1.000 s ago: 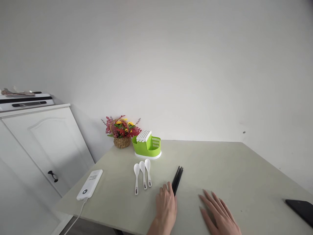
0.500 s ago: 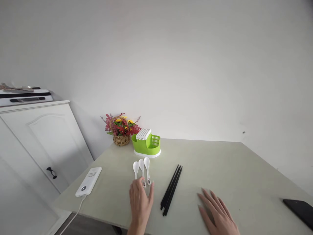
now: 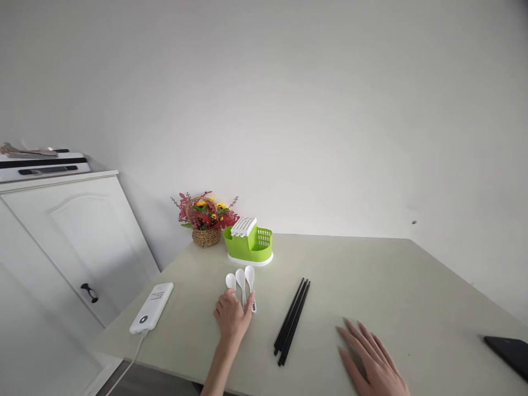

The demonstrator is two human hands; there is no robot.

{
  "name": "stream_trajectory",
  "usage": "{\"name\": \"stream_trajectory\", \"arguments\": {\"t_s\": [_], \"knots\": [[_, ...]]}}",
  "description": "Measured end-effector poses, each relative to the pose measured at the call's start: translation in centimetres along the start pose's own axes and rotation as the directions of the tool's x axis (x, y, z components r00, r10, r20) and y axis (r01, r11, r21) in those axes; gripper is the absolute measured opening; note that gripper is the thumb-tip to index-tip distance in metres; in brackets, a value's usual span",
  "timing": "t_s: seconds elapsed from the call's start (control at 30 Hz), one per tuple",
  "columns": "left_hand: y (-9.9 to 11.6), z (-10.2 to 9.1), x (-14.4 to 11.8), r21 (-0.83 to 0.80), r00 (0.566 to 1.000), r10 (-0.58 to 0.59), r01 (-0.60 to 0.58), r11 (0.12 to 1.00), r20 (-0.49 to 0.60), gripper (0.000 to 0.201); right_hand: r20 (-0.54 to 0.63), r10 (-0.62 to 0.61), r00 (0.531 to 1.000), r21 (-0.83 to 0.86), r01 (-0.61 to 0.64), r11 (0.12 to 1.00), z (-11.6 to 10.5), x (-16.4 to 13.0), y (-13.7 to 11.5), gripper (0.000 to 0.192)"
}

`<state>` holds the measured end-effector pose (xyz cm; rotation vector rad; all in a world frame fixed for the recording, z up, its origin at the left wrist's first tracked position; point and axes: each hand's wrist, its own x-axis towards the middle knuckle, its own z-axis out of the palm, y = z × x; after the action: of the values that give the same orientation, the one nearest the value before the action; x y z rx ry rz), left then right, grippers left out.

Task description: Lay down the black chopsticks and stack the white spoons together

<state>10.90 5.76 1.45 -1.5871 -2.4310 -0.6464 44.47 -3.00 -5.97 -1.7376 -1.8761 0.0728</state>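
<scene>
Three white spoons lie side by side on the table: a left spoon (image 3: 231, 281), a middle spoon (image 3: 240, 278) and a right spoon (image 3: 249, 274). Over their handles is my left hand (image 3: 233, 316), thumb and fingers apart, the thumb beside the right handle and the fingers by the left one. It hides much of the left and middle handles. Several black chopsticks (image 3: 292, 322) lie together to the right of that hand. My right hand (image 3: 373, 357) rests open on the table, fingers spread, holding nothing.
Behind the spoons stands a green utensil holder (image 3: 247, 254) with a white slatted top. A flower basket (image 3: 207, 236) is beside it. On the left lies a white power bank (image 3: 152, 308) with a cable, near a white cabinet (image 3: 94, 236). A dark phone-like object (image 3: 509, 352) lies far right.
My left hand has moved slightly forward and left, further over the spoon handles. The spoons show no clear movement. My right hand stays where it was.
</scene>
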Motion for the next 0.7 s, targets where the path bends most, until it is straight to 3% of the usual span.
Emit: {"name": "stream_trajectory", "arguments": {"t_s": [0.13,0.3,0.6,0.7], "knots": [[1.7,0.2,1.3,0.093,0.999,0.024,-0.027,0.995,0.039,0.063,0.055,-0.024,0.998,0.009,0.024,1.000,0.0,0.0,0.5,0.055],[2.6,1.1,2.1,0.153,0.991,0.073,-0.089,0.984,0.108,0.042,-0.019,-0.011,1.000,-0.015,0.010,1.000,-0.3,0.0,-0.2,0.052],[1.7,1.6,1.6,0.161,0.980,0.193,-0.198,0.967,0.048,0.028,-0.037,0.003,0.999,0.016,-0.003,1.000,-0.4,0.1,-0.3,0.051],[1.0,1.6,1.4,0.127,0.968,0.250,-0.248,0.960,-0.002,0.028,0.029,-0.008,1.000,0.001,0.008,1.000,-0.4,0.3,0.3,0.053]]}}
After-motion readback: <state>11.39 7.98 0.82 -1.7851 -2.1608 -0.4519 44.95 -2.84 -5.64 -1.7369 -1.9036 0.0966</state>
